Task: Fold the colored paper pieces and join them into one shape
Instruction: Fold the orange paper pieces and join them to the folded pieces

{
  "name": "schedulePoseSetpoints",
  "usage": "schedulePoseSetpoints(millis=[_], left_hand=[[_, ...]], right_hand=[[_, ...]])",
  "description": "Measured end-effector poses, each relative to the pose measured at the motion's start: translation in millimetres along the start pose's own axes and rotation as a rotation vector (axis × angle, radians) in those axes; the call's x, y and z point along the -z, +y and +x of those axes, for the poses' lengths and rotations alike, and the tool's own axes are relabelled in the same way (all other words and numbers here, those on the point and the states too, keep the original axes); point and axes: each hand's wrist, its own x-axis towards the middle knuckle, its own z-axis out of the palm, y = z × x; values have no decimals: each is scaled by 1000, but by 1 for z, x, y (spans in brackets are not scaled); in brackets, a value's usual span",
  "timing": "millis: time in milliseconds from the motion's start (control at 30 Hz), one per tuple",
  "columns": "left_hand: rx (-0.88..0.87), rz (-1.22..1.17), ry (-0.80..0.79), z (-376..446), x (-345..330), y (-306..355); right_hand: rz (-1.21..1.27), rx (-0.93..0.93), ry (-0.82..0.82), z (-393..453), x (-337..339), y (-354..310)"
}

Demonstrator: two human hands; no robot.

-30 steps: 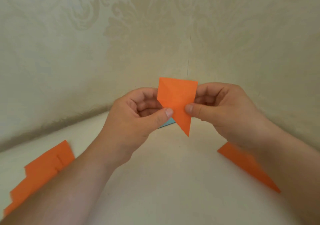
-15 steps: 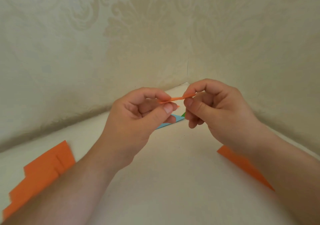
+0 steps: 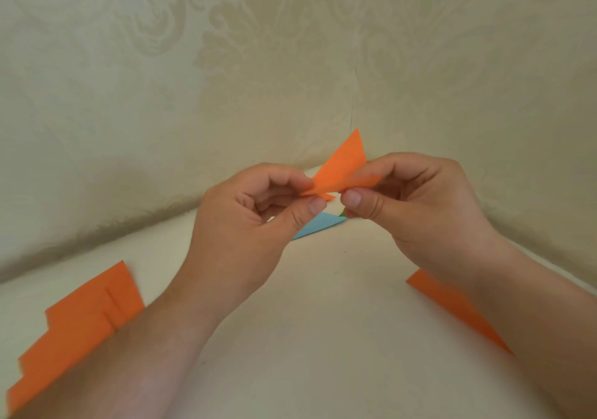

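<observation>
Both hands are raised above the pale counter [image 3: 323, 338], sharing one small folded orange paper piece [image 3: 342, 169] between them. The left hand [image 3: 245, 224] has its grip pressed together on the piece's lower left corner, thumb under and forefinger on top, while the right hand [image 3: 416, 205] pinches the lower right edge the same way. The upper point of the paper sticks up and away toward the patterned wall [image 3: 226, 63], so it looks like the hands are holding it in the air to work a crease or open a flap rather than flattening it on the surface. Held that way, each thumb can steady one side while the other side is bent. Beneath the hands, a light blue folded piece [image 3: 318, 226] lies on the counter with a sliver of green paper [image 3: 343, 213] just beside it, probably units waiting to be joined. A staggered stack of orange sheets [image 3: 77, 331] sits near the left forearm, and another orange sheet [image 3: 452, 305] lies partly under the right wrist, both within easy reach for later folds.
</observation>
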Motion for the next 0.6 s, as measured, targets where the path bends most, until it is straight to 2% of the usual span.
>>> schedulePoseSetpoints(millis=[100, 333, 600], left_hand=[[54, -49, 17, 0, -1, 2], [336, -287, 82, -1, -10, 2], [444, -324, 87, -3, -15, 3]], right_hand=[[-3, -29, 33, -1, -2, -3], [-27, -114, 89, -1, -7, -6], [8, -253, 151, -2, -12, -9]])
